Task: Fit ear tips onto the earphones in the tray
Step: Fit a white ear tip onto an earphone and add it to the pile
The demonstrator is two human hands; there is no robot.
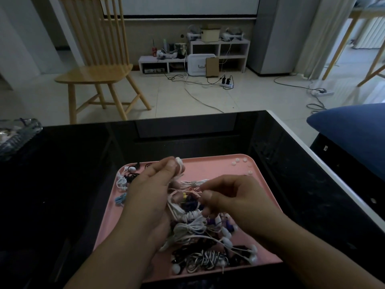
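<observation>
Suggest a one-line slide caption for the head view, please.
Left hand pinches a white earbud while right hand picks through tangled earphones on a pink tray.

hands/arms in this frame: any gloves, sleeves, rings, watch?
Nothing worn that shows. The left hand and right hand are bare, with no gloves or rings visible. Both forearms are uncovered down to the bottom edge of the frame, with no sleeve cuff, watch or band in sight. The dim light hides finer marks.
</observation>
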